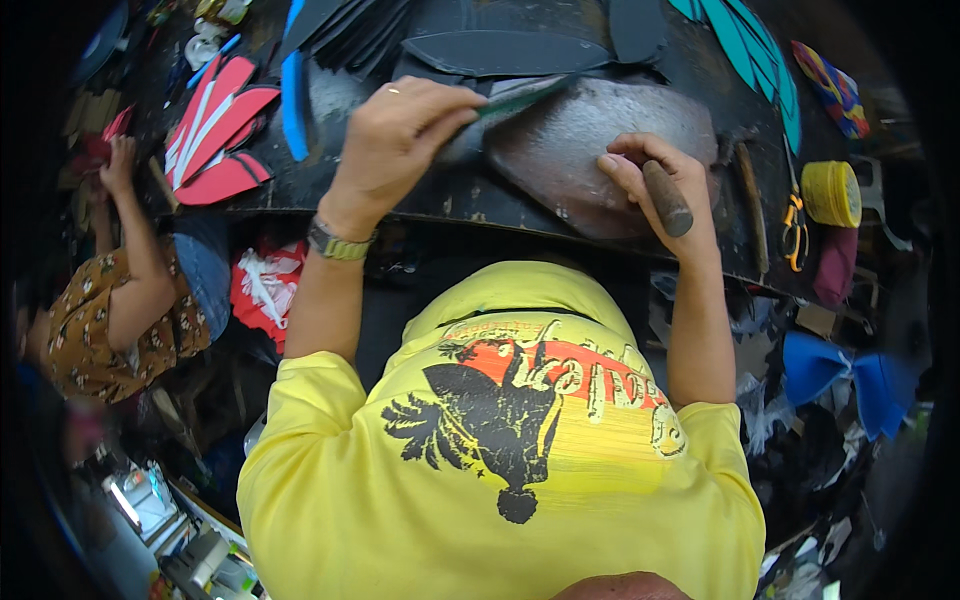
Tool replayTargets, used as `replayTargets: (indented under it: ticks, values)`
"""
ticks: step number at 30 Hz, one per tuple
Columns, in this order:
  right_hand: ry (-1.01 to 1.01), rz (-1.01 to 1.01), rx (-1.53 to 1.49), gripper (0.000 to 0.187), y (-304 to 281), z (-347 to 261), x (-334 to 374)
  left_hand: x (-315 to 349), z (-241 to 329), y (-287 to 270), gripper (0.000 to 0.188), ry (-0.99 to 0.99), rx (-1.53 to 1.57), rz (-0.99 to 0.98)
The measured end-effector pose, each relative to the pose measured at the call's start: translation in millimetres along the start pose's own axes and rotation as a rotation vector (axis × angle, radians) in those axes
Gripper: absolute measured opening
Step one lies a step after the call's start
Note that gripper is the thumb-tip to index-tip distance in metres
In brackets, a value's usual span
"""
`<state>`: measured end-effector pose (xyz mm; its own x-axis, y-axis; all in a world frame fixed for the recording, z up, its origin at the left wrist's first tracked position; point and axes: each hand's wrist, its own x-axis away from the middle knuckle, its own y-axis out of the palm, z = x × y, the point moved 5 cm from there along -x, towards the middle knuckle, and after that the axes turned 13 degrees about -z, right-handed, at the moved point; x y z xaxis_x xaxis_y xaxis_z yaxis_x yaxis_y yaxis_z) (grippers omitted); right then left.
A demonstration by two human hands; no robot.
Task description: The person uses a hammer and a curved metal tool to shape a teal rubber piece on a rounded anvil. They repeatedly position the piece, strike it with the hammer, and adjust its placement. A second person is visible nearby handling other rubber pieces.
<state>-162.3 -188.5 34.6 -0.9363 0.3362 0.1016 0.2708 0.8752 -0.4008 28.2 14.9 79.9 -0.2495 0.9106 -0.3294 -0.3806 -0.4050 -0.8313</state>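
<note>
My left hand, with a watch on its wrist, pinches a thin dark green strip by one end. The strip points right, over the far edge of a grey-brown slab with a worn, shiny surface. Above the slab's right part, my right hand is closed around a tool with a round brown wooden handle; the tool's other end is hidden. Just beyond the strip lies a black leaf-shaped sheet.
Red and white leaf-shaped pieces lie left, teal ones far right. By the right table edge are a wooden stick, orange-handled scissors and a yellow tub. A person in a brown patterned top sits at left.
</note>
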Motion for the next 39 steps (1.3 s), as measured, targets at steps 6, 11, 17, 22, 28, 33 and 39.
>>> replayTargets:
  ticks: [6, 11, 17, 22, 28, 33, 39]
  values:
    - [-0.115, 0.426, -0.033, 0.028, -74.2, -17.4, 30.4, -20.8, 14.8, 32.7, 0.017, -0.172, 0.786, 0.063]
    - [-0.206, 0.542, -0.031, 0.055, -76.1, -38.7, 40.4, -44.4, 43.6, 103.6, 0.020, -0.189, 0.540, -0.244]
    - [0.004, 0.306, -0.231, 0.050, -8.7, 3.7, 10.4, -46.0, 40.7, 104.3, 0.022, -0.171, 0.324, -0.201]
    - [-0.035, 0.138, 0.059, 0.024, -5.7, 2.9, -6.1, -44.5, 40.1, 105.4, 0.022, -0.158, 0.312, -0.174]
    - [-0.076, 0.219, -0.231, 0.024, -19.4, 2.2, -3.3, -34.5, 53.0, 105.4, 0.018, -0.027, 0.178, 0.002]
    - [-0.249, 0.183, -0.389, 0.023, -6.4, 10.5, -5.9, -26.3, 57.8, 105.7, 0.018, 0.053, 0.166, 0.054]
    - [-0.252, 0.215, -0.382, 0.013, -3.2, 16.6, 0.8, -24.1, 56.7, 107.5, 0.021, 0.082, 0.179, 0.056]
